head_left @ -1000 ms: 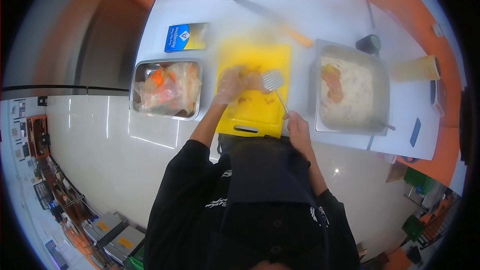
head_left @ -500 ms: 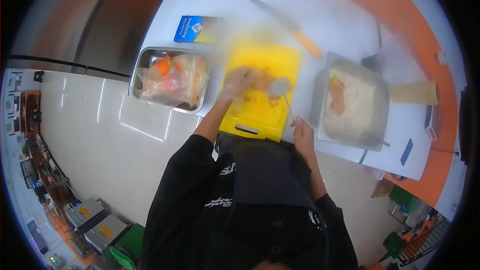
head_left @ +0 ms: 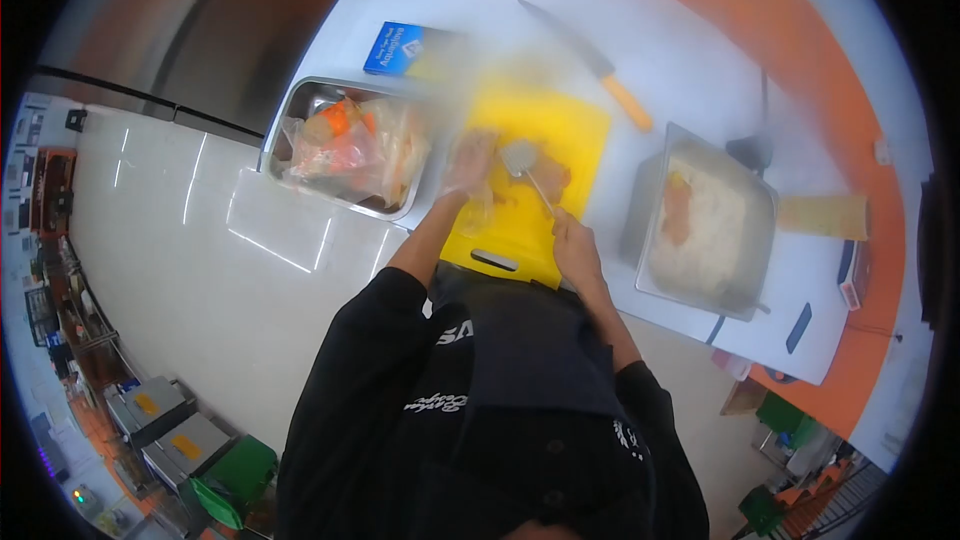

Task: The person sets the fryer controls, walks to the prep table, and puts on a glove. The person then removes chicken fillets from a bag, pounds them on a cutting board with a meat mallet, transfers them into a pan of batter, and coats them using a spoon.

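Observation:
My right hand [head_left: 574,245] is closed around the thin handle of a meat mallet [head_left: 519,156]. The mallet's square grey head is over the left part of a flat piece of raw meat [head_left: 551,176]; whether it touches the meat is hard to tell. Under the meat lies a yellow cutting board [head_left: 585,130]. My left hand [head_left: 470,164], in a clear plastic glove, is at the board's left side, beside the meat. Its fingers look extended, with nothing visible in them, though haze on the lens blurs them.
A metal tray [head_left: 408,208] of bagged food is on the left, near a blue glove box [head_left: 396,48]. Beyond the board lies a knife [head_left: 625,100] with a yellow handle. To the right, a deep metal pan [head_left: 655,292] holds pale powder and a piece of meat [head_left: 678,210].
My right hand and the mallet have moved left, bringing the head from the meat's right end to its left part. My left hand has drawn back left from the meat. The view has shifted slightly.

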A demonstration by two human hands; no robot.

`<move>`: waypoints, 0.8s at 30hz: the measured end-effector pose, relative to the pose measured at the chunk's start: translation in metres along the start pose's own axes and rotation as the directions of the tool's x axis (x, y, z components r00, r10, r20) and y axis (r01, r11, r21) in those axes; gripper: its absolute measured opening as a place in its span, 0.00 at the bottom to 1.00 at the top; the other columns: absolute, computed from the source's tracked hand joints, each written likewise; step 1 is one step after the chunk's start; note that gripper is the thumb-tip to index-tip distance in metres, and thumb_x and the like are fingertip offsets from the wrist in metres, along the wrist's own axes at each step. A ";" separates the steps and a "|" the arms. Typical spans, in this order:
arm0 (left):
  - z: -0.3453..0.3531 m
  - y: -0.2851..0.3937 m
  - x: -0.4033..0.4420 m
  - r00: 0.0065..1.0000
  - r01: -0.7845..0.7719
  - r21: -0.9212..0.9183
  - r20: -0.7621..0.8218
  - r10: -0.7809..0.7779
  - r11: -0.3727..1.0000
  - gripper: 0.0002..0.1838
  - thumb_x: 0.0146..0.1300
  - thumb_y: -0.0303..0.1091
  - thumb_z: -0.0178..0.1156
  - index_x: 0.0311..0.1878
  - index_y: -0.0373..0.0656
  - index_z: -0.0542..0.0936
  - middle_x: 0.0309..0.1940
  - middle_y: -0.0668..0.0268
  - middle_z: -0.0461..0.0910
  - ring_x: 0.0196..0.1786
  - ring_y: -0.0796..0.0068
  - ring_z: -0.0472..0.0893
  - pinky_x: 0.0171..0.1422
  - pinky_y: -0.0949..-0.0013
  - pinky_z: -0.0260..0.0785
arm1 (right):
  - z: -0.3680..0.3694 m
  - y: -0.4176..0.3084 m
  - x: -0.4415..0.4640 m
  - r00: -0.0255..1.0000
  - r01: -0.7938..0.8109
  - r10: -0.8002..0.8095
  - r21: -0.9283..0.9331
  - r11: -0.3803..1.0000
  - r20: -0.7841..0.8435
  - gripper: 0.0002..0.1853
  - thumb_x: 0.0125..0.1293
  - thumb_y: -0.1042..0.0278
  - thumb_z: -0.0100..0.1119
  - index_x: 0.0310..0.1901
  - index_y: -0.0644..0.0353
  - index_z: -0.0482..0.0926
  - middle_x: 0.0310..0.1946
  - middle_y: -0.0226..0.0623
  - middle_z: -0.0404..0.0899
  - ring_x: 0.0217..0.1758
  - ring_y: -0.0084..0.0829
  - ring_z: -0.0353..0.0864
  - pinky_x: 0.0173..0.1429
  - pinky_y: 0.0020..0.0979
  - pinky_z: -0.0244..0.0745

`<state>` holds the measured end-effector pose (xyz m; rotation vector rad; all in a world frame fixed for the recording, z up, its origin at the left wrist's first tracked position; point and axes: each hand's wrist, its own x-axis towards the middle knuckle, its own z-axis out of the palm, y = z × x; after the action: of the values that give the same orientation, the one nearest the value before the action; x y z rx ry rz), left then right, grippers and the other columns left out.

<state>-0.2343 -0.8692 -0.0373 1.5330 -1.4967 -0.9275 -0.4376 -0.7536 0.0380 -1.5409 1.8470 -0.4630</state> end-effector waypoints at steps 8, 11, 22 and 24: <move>0.005 -0.016 0.005 0.998 -0.064 -0.057 0.004 0.064 0.996 0.18 0.67 0.48 0.50 0.40 0.41 0.76 0.30 0.63 0.75 0.34 0.71 0.73 0.44 0.65 0.67 | -0.001 0.008 -0.001 1.000 0.013 -0.009 0.130 0.991 -0.029 0.27 0.76 0.51 0.35 0.37 0.69 0.76 0.30 0.60 0.78 0.36 0.60 0.78 0.43 0.48 0.70; 0.006 -0.032 0.004 0.995 -0.095 0.031 -0.019 0.095 0.995 0.19 0.67 0.49 0.48 0.40 0.41 0.76 0.30 0.62 0.75 0.35 0.69 0.74 0.44 0.63 0.67 | 0.000 0.010 -0.006 0.998 0.012 -0.005 0.120 0.993 -0.056 0.28 0.76 0.51 0.35 0.36 0.69 0.76 0.29 0.60 0.78 0.35 0.59 0.78 0.42 0.47 0.70; 0.005 -0.038 0.011 0.876 -0.466 0.475 0.125 0.466 0.747 0.18 0.67 0.43 0.50 0.51 0.41 0.76 0.44 0.55 0.77 0.49 0.58 0.76 0.56 0.58 0.67 | -0.004 0.018 -0.021 0.999 -0.044 0.045 0.147 0.988 -0.004 0.27 0.76 0.51 0.35 0.36 0.69 0.75 0.27 0.60 0.77 0.33 0.60 0.76 0.41 0.48 0.69; 0.007 -0.045 0.015 0.856 -0.486 0.568 0.157 0.492 0.665 0.18 0.66 0.41 0.52 0.54 0.41 0.75 0.49 0.54 0.77 0.54 0.56 0.75 0.60 0.58 0.67 | -0.010 0.015 -0.022 0.998 -0.026 0.037 0.190 0.982 -0.054 0.27 0.76 0.51 0.35 0.36 0.69 0.75 0.27 0.60 0.77 0.33 0.60 0.76 0.40 0.49 0.69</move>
<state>-0.2205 -0.8843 -0.0807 1.3900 -2.1827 -0.1145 -0.4536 -0.7303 0.0410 -1.3821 1.8113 -0.6539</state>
